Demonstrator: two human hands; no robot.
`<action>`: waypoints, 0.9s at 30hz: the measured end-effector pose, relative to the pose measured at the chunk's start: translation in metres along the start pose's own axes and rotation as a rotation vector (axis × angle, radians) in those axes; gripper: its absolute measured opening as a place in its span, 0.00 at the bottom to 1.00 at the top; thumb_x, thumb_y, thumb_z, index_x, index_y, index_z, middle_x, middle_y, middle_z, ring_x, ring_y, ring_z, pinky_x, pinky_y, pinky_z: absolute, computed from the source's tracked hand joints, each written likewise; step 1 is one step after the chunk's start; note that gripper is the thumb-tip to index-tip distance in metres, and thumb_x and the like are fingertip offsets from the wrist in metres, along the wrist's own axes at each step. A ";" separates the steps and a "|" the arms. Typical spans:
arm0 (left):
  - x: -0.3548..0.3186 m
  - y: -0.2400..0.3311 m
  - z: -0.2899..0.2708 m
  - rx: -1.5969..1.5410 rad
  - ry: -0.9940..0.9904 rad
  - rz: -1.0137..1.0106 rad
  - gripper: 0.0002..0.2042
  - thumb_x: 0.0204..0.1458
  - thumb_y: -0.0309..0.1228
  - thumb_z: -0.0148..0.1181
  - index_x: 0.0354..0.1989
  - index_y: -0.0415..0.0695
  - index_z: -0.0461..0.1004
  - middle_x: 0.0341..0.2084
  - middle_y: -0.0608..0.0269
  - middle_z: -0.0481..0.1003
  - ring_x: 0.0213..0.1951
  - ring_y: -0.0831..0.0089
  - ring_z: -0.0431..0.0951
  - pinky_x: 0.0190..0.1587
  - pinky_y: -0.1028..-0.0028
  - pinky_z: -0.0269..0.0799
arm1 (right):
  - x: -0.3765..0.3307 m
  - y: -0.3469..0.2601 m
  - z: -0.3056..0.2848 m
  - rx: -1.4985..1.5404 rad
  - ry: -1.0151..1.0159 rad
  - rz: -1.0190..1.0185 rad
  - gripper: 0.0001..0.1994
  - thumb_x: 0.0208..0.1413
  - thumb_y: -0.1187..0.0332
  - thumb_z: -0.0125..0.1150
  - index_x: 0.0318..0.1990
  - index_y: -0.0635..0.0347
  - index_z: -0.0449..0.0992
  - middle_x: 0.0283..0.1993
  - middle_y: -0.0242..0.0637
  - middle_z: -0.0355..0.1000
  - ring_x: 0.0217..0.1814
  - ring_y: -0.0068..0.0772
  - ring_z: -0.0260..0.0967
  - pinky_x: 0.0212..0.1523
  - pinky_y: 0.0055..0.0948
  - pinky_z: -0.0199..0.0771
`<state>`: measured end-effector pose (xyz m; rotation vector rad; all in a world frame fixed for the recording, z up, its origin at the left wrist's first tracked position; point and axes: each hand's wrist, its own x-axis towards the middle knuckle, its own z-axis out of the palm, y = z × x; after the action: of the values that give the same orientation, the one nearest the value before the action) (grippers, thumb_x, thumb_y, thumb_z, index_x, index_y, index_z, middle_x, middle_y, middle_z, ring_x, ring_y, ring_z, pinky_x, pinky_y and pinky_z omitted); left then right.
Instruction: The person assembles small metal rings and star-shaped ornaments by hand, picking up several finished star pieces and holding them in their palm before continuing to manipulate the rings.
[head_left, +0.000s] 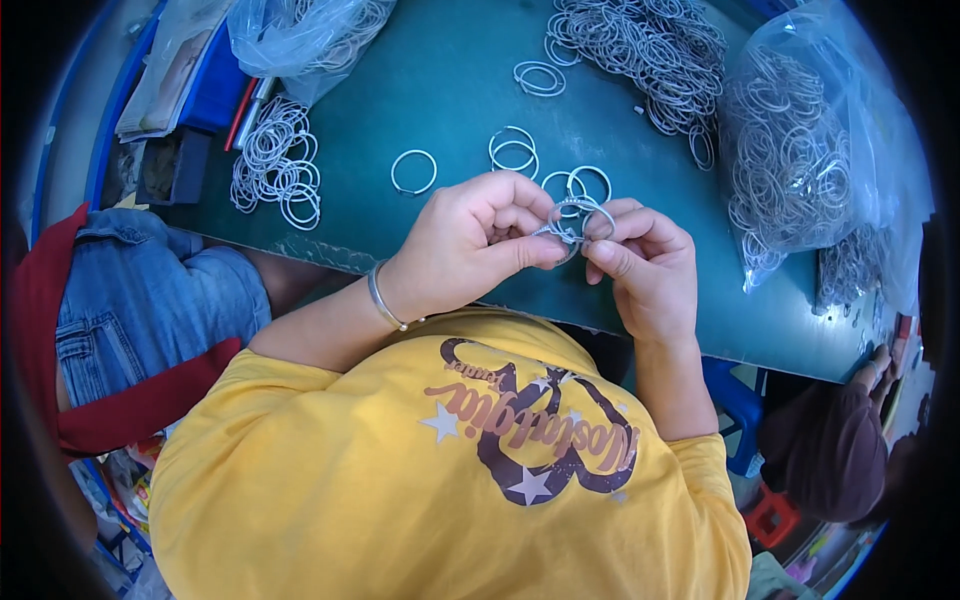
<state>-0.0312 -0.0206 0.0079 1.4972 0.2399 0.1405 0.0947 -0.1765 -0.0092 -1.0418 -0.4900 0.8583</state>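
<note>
In the head view, the left hand [470, 235] and the right hand [648, 255] come close together above the near part of the green table [420, 85], thumbs and fingertips pinched on a few thin metal rings [577, 214] held between them. Just beyond, a loose pair of rings [513, 145] lies flat, with a single ring [413, 152] apart to the left, while a large heap of rings [650, 60] and a clear plastic bag [795, 145] full of them sit farther right.

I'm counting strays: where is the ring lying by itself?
Head view: the lone ring lies left of centre on the green table, between the left hand and a ring pile.
</note>
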 end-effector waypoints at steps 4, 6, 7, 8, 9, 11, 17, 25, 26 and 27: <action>0.001 -0.002 0.001 0.032 0.030 0.015 0.10 0.51 0.19 0.59 0.40 0.35 0.68 0.32 0.58 0.77 0.37 0.77 0.78 0.38 0.81 0.75 | -0.010 -0.002 0.001 -0.097 0.045 -0.049 0.05 0.47 0.81 0.63 0.32 0.68 0.74 0.33 0.38 0.73 0.31 0.23 0.72 0.24 0.15 0.71; 0.000 -0.003 -0.001 0.040 -0.003 -0.053 0.08 0.51 0.20 0.59 0.38 0.34 0.70 0.33 0.58 0.76 0.36 0.78 0.77 0.39 0.81 0.74 | -0.016 -0.003 0.003 -0.084 0.065 0.005 0.05 0.48 0.81 0.63 0.32 0.67 0.74 0.32 0.37 0.73 0.31 0.22 0.72 0.25 0.15 0.72; 0.001 -0.003 -0.001 0.040 -0.004 -0.050 0.08 0.51 0.20 0.59 0.38 0.34 0.70 0.33 0.58 0.76 0.36 0.78 0.77 0.39 0.81 0.74 | -0.017 -0.003 0.003 -0.071 0.085 0.065 0.05 0.48 0.81 0.63 0.33 0.67 0.74 0.32 0.36 0.73 0.31 0.22 0.72 0.25 0.15 0.72; 0.002 -0.003 -0.002 0.003 0.008 -0.085 0.07 0.50 0.22 0.61 0.36 0.35 0.72 0.30 0.60 0.77 0.33 0.80 0.77 0.36 0.81 0.73 | -0.017 -0.003 0.004 -0.073 0.085 0.063 0.05 0.48 0.81 0.63 0.33 0.67 0.74 0.32 0.36 0.73 0.31 0.22 0.72 0.25 0.15 0.72; 0.002 -0.003 -0.001 -0.038 0.019 -0.121 0.06 0.49 0.24 0.62 0.34 0.36 0.74 0.27 0.62 0.77 0.30 0.82 0.76 0.33 0.82 0.72 | -0.017 -0.002 0.004 -0.060 0.082 0.089 0.05 0.48 0.81 0.62 0.33 0.67 0.74 0.32 0.36 0.73 0.30 0.22 0.72 0.25 0.16 0.73; 0.003 -0.003 0.001 0.072 0.058 -0.006 0.05 0.48 0.24 0.62 0.33 0.37 0.75 0.27 0.62 0.77 0.30 0.80 0.76 0.33 0.81 0.72 | -0.019 -0.001 0.002 -0.055 0.068 0.106 0.05 0.48 0.81 0.62 0.34 0.66 0.74 0.33 0.36 0.73 0.30 0.22 0.72 0.26 0.16 0.75; 0.004 -0.001 -0.004 0.506 0.131 0.457 0.05 0.45 0.21 0.63 0.31 0.39 0.77 0.28 0.59 0.77 0.31 0.71 0.77 0.34 0.77 0.71 | -0.012 0.003 0.008 -0.340 0.039 -0.176 0.09 0.45 0.82 0.65 0.35 0.66 0.75 0.35 0.34 0.70 0.32 0.19 0.68 0.31 0.15 0.71; 0.006 0.004 -0.003 0.601 0.097 0.589 0.09 0.40 0.23 0.67 0.31 0.40 0.77 0.28 0.60 0.75 0.31 0.70 0.76 0.33 0.76 0.70 | -0.011 -0.003 0.007 -0.505 -0.007 -0.350 0.07 0.46 0.81 0.63 0.35 0.67 0.76 0.37 0.38 0.68 0.31 0.21 0.68 0.31 0.15 0.70; 0.005 0.001 -0.003 0.559 0.089 0.548 0.09 0.40 0.23 0.67 0.32 0.40 0.77 0.29 0.59 0.75 0.32 0.69 0.75 0.34 0.76 0.70 | -0.012 -0.003 0.008 -0.344 0.022 -0.253 0.06 0.48 0.82 0.62 0.35 0.68 0.76 0.37 0.39 0.68 0.31 0.22 0.68 0.31 0.16 0.71; 0.005 0.000 -0.003 0.515 0.078 0.507 0.10 0.39 0.23 0.68 0.32 0.40 0.77 0.30 0.59 0.75 0.33 0.69 0.75 0.34 0.75 0.70 | -0.012 -0.001 0.007 -0.345 0.023 -0.253 0.06 0.48 0.82 0.62 0.35 0.68 0.76 0.37 0.39 0.68 0.31 0.22 0.68 0.31 0.16 0.71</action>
<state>-0.0270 -0.0163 0.0074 2.0458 -0.0556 0.5783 0.0831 -0.1832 -0.0046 -1.2705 -0.7512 0.5455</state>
